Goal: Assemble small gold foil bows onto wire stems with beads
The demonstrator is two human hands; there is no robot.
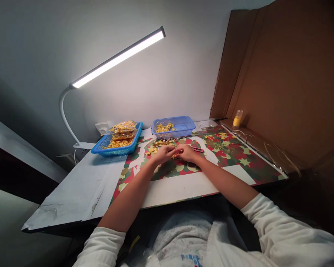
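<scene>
My left hand [164, 154] and my right hand [187, 152] meet over the patterned table cover, fingers pinched together. A small yellow piece [173, 157] shows at the fingertips between them; its exact kind is too small to make out. Just beyond the hands lies a pile of yellow pieces with thin gold strands [163, 144]. Several small silvery beads or bells [167, 139] sit behind that pile. To the right of my right hand is a tool with a pink handle [198, 149], partly hidden by the hand.
A blue basket [100, 150] at the left holds bagged and loose yellow pieces. Behind the hands stands a lighter blue basket [185, 129] with more. Yellow pieces with gold stems [222, 139] lie right, near a yellow-filled bottle [237, 119]. A lit lamp [119, 57] hangs above; cardboard [281, 85] walls the right.
</scene>
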